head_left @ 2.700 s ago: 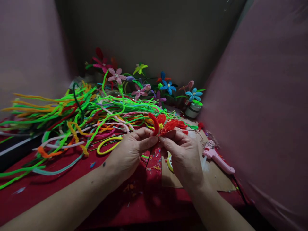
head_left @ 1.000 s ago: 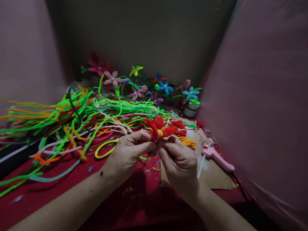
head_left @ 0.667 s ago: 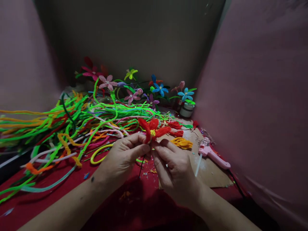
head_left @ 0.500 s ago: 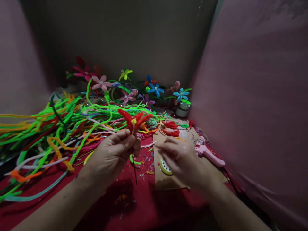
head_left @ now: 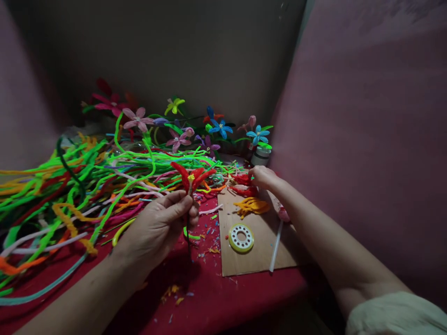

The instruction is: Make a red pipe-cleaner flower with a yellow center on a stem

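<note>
My left hand (head_left: 171,211) pinches the thin dark stem of a red pipe-cleaner flower (head_left: 199,177), held upright with a yellow centre between its fuzzy petals. Over the back of the cardboard, my right hand (head_left: 264,177) is at the bundles of red pipe-cleaner petals (head_left: 243,190). Its fingers are curled in and partly hidden, with a small green bit showing at the tips; what they grip I cannot make out. Nearer on the board lie orange pipe-cleaner pieces (head_left: 252,206) and a yellow-rimmed tape roll (head_left: 241,238).
A large heap of coloured pipe cleaners (head_left: 101,186) covers the left. Finished flowers (head_left: 219,128) stand along the back beside a small jar (head_left: 261,155). A pink glue gun (head_left: 282,213), partly behind my right forearm, and a clear stick (head_left: 276,246) lie on the cardboard (head_left: 232,265).
My right hand has moved from above the tape roll to the red petals at the back, uncovering the tape roll and orange pieces. The left hand still holds the flower.
</note>
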`<state>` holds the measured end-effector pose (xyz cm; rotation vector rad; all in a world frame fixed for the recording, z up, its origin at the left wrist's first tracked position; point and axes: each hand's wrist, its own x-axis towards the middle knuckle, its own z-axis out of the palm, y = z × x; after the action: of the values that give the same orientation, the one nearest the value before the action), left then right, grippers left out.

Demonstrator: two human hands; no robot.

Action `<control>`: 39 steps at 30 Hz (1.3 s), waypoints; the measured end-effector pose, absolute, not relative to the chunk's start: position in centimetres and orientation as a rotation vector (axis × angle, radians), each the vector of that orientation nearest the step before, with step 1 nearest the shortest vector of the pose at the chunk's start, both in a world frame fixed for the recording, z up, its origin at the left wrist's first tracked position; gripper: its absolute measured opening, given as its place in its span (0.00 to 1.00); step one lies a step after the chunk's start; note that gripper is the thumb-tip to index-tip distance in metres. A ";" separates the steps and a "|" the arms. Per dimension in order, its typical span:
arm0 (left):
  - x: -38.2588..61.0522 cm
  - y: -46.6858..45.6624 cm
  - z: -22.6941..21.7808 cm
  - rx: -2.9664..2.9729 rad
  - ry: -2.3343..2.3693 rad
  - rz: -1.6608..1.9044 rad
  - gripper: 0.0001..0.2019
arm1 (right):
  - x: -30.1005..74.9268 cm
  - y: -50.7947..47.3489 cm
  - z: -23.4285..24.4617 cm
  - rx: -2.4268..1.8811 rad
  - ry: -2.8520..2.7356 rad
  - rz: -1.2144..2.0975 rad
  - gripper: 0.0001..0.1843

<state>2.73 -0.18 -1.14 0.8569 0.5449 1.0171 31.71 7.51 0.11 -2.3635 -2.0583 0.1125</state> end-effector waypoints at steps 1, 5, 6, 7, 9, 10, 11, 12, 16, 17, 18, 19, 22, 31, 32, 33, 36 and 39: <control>2.7 -0.1 -1.2 0.853 0.544 1.017 0.08 | 31.9 7.7 -0.2 -2.381 -2.077 0.108 0.16; 2.8 -0.1 -1.4 0.857 0.568 1.014 0.08 | 32.9 7.9 -0.5 -2.380 -2.146 0.080 0.15; 2.9 -0.1 -1.4 0.863 0.573 1.015 0.08 | 33.2 8.0 -0.5 -2.369 -2.159 0.075 0.13; 2.9 -0.2 -1.4 0.868 0.577 1.015 0.08 | 33.4 8.0 -0.6 -2.358 -2.170 0.072 0.11; 3.0 -0.3 -1.2 0.872 0.588 1.018 0.09 | 33.6 8.0 -0.8 -2.339 -2.187 0.077 0.09; 3.0 -0.4 -1.1 0.873 0.595 1.019 0.09 | 33.6 8.0 -1.0 -2.330 -2.193 0.086 0.10; 3.1 -0.5 -1.0 0.875 0.601 1.017 0.09 | 33.7 8.0 -1.3 -2.321 -2.196 0.097 0.12; 3.1 -0.5 -1.0 0.879 0.602 1.014 0.09 | 33.7 8.0 -1.5 -2.313 -2.193 0.106 0.14; 3.1 -0.6 -0.8 0.897 0.606 1.003 0.09 | 33.8 7.8 -1.8 -2.286 -2.118 0.135 0.17; 3.1 -0.6 -0.8 0.900 0.614 1.002 0.10 | 33.9 7.7 -1.6 -2.274 -2.091 0.147 0.17; 3.1 -0.6 -0.8 0.904 0.623 1.001 0.10 | 34.0 7.6 -1.3 -2.259 -2.063 0.164 0.15; 3.1 -0.6 -0.9 0.908 0.632 0.999 0.11 | 34.1 7.4 -1.0 -2.237 -2.033 0.185 0.13; 3.1 -0.4 -1.1 0.924 0.641 0.989 0.12 | 34.3 6.8 0.2 -2.152 -1.927 0.288 0.05; 3.0 -0.2 -1.3 0.913 0.649 0.990 0.14 | 34.4 5.6 0.9 -1.823 -1.586 0.729 0.03; 3.1 -0.2 -1.3 0.908 0.650 0.992 0.14 | 34.4 5.5 0.8 -1.789 -1.563 0.761 0.04; 3.1 -0.2 -1.3 0.903 0.651 0.992 0.15 | 34.5 5.4 0.8 -1.756 -1.543 0.791 0.05; 3.1 -0.4 -1.0 0.894 0.636 0.991 0.13 | 34.8 5.1 0.8 -1.671 -1.504 0.869 0.08; 3.1 -0.7 -0.7 0.884 0.618 0.993 0.09 | 34.9 4.7 0.9 -1.600 -1.478 0.937 0.09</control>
<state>3.06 -0.67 -0.68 0.8836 0.6182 0.9928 34.90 4.70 0.86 -1.6000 -1.4781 0.9372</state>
